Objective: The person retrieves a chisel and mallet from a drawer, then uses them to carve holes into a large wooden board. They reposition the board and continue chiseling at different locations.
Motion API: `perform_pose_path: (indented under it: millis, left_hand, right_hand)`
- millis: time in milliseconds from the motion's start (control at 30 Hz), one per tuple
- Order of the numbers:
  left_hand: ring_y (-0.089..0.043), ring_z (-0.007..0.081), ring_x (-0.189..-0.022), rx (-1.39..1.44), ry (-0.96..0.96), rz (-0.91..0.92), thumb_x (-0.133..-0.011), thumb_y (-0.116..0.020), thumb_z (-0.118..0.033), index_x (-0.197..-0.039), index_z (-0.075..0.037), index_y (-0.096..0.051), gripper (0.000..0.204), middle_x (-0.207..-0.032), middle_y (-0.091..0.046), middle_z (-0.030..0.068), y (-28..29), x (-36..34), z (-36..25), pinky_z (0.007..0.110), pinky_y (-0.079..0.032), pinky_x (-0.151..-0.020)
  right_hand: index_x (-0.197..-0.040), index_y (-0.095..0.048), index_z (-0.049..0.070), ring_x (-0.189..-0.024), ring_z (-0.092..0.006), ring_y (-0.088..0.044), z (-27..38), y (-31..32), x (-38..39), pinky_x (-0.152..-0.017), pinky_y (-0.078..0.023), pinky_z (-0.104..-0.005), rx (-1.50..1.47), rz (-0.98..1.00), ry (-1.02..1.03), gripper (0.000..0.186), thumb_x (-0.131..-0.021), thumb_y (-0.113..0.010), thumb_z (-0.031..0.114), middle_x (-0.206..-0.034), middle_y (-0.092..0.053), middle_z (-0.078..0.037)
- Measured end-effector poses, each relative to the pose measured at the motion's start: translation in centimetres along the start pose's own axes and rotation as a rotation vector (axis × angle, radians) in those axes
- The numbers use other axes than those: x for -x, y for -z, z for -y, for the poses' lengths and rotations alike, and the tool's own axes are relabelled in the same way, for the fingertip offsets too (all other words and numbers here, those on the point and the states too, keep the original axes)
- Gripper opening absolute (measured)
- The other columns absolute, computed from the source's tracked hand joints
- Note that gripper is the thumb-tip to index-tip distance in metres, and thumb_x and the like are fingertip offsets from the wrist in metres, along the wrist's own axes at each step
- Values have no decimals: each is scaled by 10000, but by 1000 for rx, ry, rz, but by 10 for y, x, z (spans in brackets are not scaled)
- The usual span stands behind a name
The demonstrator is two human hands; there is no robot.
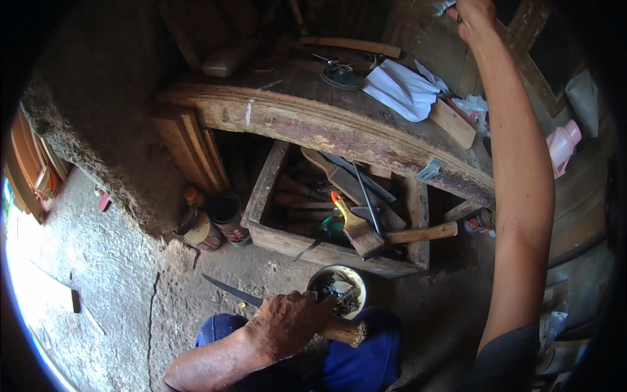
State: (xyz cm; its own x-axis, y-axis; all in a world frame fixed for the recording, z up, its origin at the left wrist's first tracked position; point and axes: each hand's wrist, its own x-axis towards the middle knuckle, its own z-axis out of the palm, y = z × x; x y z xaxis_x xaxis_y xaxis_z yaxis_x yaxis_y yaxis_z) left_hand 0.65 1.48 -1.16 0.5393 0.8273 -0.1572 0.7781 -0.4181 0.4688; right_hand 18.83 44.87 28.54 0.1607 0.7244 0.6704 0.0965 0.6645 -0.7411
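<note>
Your left hand [287,323] is closed around the wooden handle [344,332] of a long-bladed tool, low over your knees, beside the white bowl [356,279]; its dark blade [232,289] points left. Looks like one piece, but the join is hidden under your hand. Should be stiff, fairly light; handle wood looks rough, so probably little slip. Grip the handle only, edge likely sharp. Your right hand [475,19] is raised far right, fingers curled on a small metallic thing [443,6], partly cut off; can't tell what. Probably hard.

Counts: one bladed tool, one bowl (jumbled bits inside, uncountable), one wooden drawer [281,240], with one paintbrush [358,232] and one thin rod [367,202] among its tools. Two tins [201,233] left of it. Tabletop [287,78]: one crumpled white cloth or paper [401,91], one round black item [341,76]. One pink flask [563,147], right.
</note>
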Motion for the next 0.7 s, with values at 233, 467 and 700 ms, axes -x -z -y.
perform_pose_path:
  millis: [233,467,700]
  left_hand:
    - [-710,321,-824,-11,-6,-39,-879,-649,-131,-1468,-144,-463,617,-951,-640,155,-3,9,7,426,-587,-646]
    - [-725,285,-819,47,-7,-130,-873,-691,-222,-1224,-72,-563,403,-888,-665,134,3,-3,0,415,-592,-632]
    - [-720,297,-863,11,43,-77,-887,-660,-197,-1274,-57,-548,427,-932,-665,155,-10,5,12,409,-596,-668]
  right_hand:
    - [-1243,-623,6,-673,-184,-706,-90,24,85,-653,-538,-351,804,223,-35,346,-973,-651,219,-886,-707,-122]
    - [-1356,-613,75,-1210,-409,-598,-142,33,100,-1025,-472,-479,1271,452,198,459,-928,-670,231,-1281,-652,-212]
    - [-1214,-648,4,-915,-317,-715,-110,-35,375,-784,-588,-370,458,1030,384,272,-971,-596,114,-1038,-712,-174]
